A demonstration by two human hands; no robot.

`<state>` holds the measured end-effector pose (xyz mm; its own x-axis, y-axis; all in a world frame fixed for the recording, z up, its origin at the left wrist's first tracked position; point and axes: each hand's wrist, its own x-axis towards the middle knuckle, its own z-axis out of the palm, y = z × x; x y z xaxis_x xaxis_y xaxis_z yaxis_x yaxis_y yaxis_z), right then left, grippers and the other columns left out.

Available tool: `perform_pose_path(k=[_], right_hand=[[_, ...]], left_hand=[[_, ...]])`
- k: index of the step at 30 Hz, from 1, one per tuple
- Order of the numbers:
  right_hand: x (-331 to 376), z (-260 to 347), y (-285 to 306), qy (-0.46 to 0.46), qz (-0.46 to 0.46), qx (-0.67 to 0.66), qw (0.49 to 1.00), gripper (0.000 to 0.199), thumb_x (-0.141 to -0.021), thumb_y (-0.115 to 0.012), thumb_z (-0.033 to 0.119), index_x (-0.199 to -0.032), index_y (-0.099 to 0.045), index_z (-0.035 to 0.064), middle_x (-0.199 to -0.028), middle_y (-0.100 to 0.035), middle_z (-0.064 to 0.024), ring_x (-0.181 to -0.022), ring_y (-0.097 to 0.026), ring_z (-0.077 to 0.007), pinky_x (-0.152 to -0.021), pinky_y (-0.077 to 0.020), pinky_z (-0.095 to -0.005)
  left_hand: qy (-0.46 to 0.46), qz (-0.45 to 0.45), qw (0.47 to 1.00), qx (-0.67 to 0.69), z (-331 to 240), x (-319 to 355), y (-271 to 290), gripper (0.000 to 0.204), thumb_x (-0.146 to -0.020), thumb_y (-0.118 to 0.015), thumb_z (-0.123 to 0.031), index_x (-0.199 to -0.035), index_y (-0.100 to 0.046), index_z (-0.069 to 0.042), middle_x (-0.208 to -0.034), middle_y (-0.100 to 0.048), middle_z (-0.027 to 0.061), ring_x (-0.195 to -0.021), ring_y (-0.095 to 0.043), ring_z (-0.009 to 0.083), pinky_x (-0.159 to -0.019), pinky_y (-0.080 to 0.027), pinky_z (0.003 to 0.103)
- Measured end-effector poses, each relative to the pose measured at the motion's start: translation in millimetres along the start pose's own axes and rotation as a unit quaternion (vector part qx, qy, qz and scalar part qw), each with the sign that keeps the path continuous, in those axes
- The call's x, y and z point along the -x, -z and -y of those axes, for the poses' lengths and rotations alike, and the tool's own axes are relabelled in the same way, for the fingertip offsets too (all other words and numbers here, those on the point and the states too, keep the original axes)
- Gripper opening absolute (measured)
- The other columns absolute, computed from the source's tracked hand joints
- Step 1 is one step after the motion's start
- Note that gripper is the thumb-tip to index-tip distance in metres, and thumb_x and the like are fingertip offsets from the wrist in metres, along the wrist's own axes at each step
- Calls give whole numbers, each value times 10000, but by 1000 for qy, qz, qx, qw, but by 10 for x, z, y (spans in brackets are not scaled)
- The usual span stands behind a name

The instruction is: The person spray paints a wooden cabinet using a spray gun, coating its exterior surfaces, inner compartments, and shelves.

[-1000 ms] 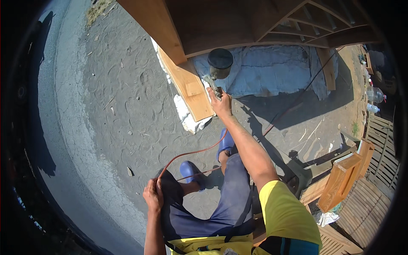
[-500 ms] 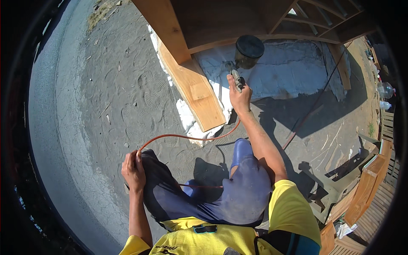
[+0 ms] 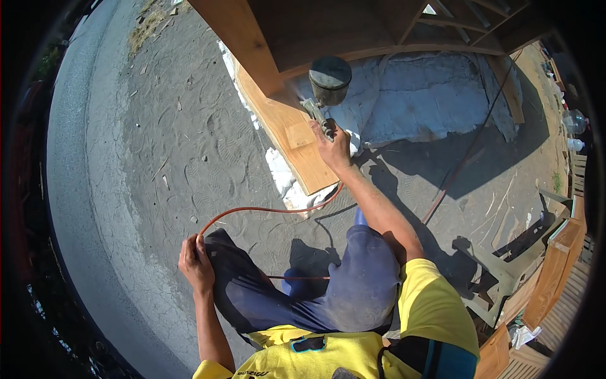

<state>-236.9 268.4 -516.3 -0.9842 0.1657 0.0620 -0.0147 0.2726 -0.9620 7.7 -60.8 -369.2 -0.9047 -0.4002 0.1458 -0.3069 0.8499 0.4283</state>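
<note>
My right hand [image 3: 334, 146] is closed round the grip of a spray gun [image 3: 320, 120] with a dark round cup [image 3: 330, 81] on it. A faint mist shows at its nozzle, close to the lower part of a brown wooden cabinet [image 3: 243, 47]. Beneath the gun lies a light wooden board [image 3: 297, 142] on a white sheet. An orange air hose [image 3: 265, 209] curves from below my right hand to my left hand [image 3: 196, 262]. That hand pinches the hose beside my left knee.
A crumpled pale sheet [image 3: 416, 104] covers the ground under the cabinet. Another stretch of hose [image 3: 451, 174] crosses the sandy ground on the right. Wooden pieces [image 3: 555, 271] and clear plastic bottles [image 3: 575, 122] stand at the right edge. Paved road [image 3: 82, 208] runs along the left.
The spray gun in my right hand has moved left, from over the pale sheet to over the wooden board. My left hand keeps its hold on the hose, almost unmoved.
</note>
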Motion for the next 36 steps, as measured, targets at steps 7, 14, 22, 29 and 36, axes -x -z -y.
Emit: perform_pose_path(k=[7, 14, 22, 29, 36], right_hand=[[-330, -340, 699, -105, -83, 59, 989, 617, -977, -707, 564, -832, -678, -35, -690, -668, -211, -656, -657, -399, -643, -485, -464], [-821, -746, 1343, -16, -236, 31, 971, 385, -996, -706, 387, -968, -748, 5, -812, -729, -218, -769, -722, -396, -722, -541, -443], [-1091, -554, 1866, -26, -315, 148, 937, 437, -985, -717, 431, -896, -719, 4, -734, -696, -229, -719, -706, -419, -669, -527, -459], [-837, -230, 1556, -16, -227, 128, 965, 436, -977, -741, 416, -874, -687, -4, -683, -669, -203, -649, -680, -416, -627, -517, -452], [-518, 208, 952, 13, -77, 139, 987, 507, -985, -732, 467, -857, -676, -20, -704, -681, -195, -673, -676, -394, -647, -511, -442]], left_hand=[[-34, 12, 999, 15, -180, -44, -92, 146, -1039, -677, -167, -1038, -699, -22, -874, -687, 128, -726, -638, 296, -685, -493, 402], [-129, 53, 990, -31, -520, -164, -255, 136, -1031, -664, -121, -1063, -703, 4, -905, -693, 143, -779, -671, 333, -716, -517, 409], [-161, 96, 981, -45, -689, -219, -354, 117, -1015, -674, -119, -1055, -701, -13, -916, -697, 147, -811, -681, 351, -731, -522, 433], [-171, 90, 981, -13, -730, -275, -425, 107, -1013, -672, -110, -1048, -699, -12, -893, -691, 151, -780, -685, 354, -693, -519, 432], [-158, 68, 985, 2, -580, -227, -311, 112, -991, -708, -131, -1029, -709, -26, -871, -687, 125, -745, -665, 322, -680, -496, 409]])
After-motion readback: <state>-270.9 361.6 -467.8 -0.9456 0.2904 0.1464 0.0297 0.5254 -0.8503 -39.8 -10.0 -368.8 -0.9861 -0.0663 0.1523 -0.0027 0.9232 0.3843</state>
